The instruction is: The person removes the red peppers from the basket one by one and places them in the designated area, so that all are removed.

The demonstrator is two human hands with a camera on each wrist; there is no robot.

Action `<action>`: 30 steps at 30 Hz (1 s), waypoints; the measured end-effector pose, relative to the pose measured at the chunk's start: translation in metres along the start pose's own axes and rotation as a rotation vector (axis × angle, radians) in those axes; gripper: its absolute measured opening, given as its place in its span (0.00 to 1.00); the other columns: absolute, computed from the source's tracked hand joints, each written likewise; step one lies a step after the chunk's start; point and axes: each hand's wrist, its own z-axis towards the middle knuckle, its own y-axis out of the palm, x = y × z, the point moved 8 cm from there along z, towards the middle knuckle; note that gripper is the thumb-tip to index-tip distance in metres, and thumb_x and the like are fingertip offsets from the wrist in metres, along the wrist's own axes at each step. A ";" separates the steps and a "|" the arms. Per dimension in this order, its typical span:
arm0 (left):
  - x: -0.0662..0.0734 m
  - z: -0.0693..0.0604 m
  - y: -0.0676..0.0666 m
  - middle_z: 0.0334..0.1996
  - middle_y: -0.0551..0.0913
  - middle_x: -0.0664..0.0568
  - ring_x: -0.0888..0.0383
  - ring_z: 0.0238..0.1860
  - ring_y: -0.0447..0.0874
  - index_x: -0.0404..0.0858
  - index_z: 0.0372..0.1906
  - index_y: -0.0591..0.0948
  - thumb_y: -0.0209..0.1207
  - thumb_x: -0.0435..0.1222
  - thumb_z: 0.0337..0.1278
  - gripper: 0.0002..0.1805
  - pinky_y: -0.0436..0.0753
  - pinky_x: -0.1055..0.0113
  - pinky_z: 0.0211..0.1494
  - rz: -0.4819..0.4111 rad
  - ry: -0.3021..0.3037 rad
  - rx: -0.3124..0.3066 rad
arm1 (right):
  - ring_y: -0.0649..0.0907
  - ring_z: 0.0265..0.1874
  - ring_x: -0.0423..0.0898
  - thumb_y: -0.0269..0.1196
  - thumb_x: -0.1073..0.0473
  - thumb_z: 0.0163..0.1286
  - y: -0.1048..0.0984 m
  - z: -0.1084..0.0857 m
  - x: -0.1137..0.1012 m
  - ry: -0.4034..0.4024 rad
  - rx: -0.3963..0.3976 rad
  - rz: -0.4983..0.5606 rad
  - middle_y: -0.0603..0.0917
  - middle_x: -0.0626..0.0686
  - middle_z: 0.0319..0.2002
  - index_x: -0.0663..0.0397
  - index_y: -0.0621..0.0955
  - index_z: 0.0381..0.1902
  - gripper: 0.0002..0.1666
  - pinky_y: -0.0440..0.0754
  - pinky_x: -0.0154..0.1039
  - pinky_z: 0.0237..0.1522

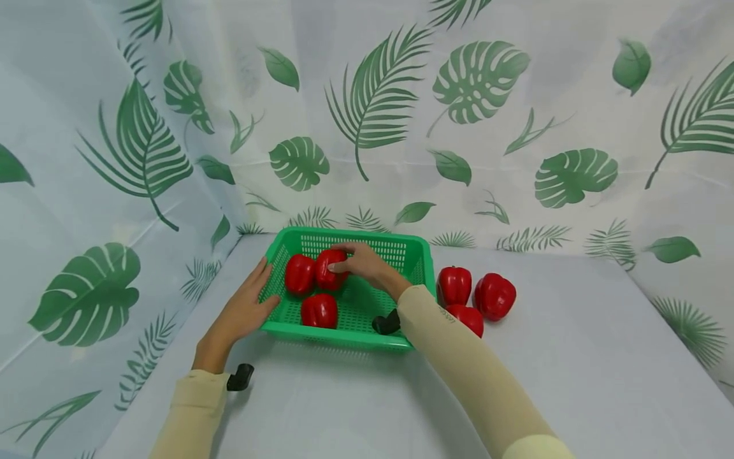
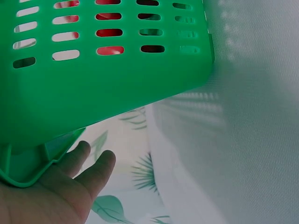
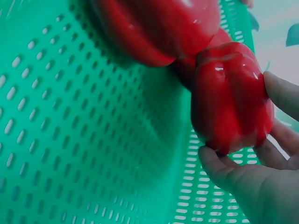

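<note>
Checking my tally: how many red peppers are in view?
6. In the basket: one pepper held by the right hand, one left of it, one in front; three right of the basket. The sleeve may hide more.

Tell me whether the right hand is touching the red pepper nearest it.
Touching. The right wrist view shows it plainly: fingertips of the right hand press against the red pepper on two sides, without a gap.
</note>
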 end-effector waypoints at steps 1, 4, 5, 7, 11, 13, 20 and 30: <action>0.000 0.000 0.000 0.87 0.43 0.36 0.33 0.85 0.41 0.26 0.84 0.52 0.54 0.36 0.77 0.41 0.48 0.33 0.81 -0.001 0.002 0.001 | 0.78 0.66 0.57 0.69 0.63 0.73 0.000 -0.002 -0.003 -0.004 -0.001 0.000 0.77 0.60 0.71 0.58 0.77 0.76 0.34 0.82 0.49 0.64; 0.001 0.000 0.001 0.87 0.43 0.36 0.33 0.85 0.41 0.26 0.84 0.52 0.54 0.36 0.77 0.41 0.49 0.33 0.81 0.000 0.006 0.003 | 0.78 0.67 0.57 0.69 0.63 0.74 -0.002 -0.006 -0.011 -0.021 -0.006 0.001 0.76 0.60 0.73 0.58 0.75 0.77 0.35 0.82 0.48 0.64; 0.001 0.000 0.002 0.87 0.43 0.36 0.33 0.85 0.41 0.26 0.84 0.52 0.54 0.36 0.77 0.41 0.49 0.33 0.81 -0.001 0.006 0.001 | 0.78 0.67 0.57 0.69 0.63 0.74 -0.004 -0.007 -0.013 -0.026 -0.009 0.009 0.75 0.60 0.73 0.58 0.75 0.77 0.35 0.83 0.48 0.64; 0.001 0.000 0.002 0.87 0.43 0.36 0.33 0.85 0.41 0.26 0.84 0.52 0.54 0.36 0.77 0.41 0.49 0.33 0.81 0.003 0.004 -0.001 | 0.78 0.68 0.57 0.69 0.63 0.75 -0.008 -0.010 -0.019 -0.031 -0.007 0.017 0.75 0.60 0.74 0.58 0.74 0.78 0.35 0.83 0.48 0.64; 0.001 0.000 0.002 0.87 0.43 0.35 0.32 0.84 0.41 0.25 0.84 0.52 0.54 0.37 0.78 0.41 0.49 0.32 0.81 0.011 0.008 -0.005 | 0.77 0.68 0.58 0.69 0.63 0.74 -0.018 -0.018 -0.030 -0.045 0.010 0.019 0.74 0.60 0.73 0.56 0.75 0.77 0.35 0.84 0.49 0.63; 0.001 0.000 0.001 0.86 0.43 0.34 0.32 0.84 0.41 0.25 0.84 0.52 0.54 0.37 0.78 0.41 0.49 0.32 0.81 0.015 0.014 -0.006 | 0.77 0.67 0.58 0.69 0.63 0.74 -0.024 -0.023 -0.035 -0.054 0.017 0.018 0.75 0.59 0.73 0.55 0.76 0.77 0.35 0.84 0.50 0.62; 0.002 -0.001 0.001 0.86 0.43 0.34 0.31 0.84 0.42 0.25 0.84 0.52 0.54 0.38 0.79 0.41 0.50 0.31 0.81 0.023 0.026 -0.010 | 0.75 0.68 0.58 0.70 0.61 0.73 -0.050 -0.043 -0.048 -0.099 0.036 -0.005 0.74 0.58 0.74 0.55 0.75 0.78 0.37 0.86 0.50 0.59; 0.004 -0.001 0.000 0.86 0.42 0.34 0.30 0.84 0.41 0.24 0.84 0.52 0.54 0.39 0.78 0.41 0.49 0.29 0.80 0.024 0.024 -0.015 | 0.75 0.69 0.59 0.71 0.61 0.72 -0.084 -0.076 -0.052 -0.099 0.073 -0.026 0.77 0.59 0.70 0.52 0.74 0.78 0.38 0.85 0.53 0.60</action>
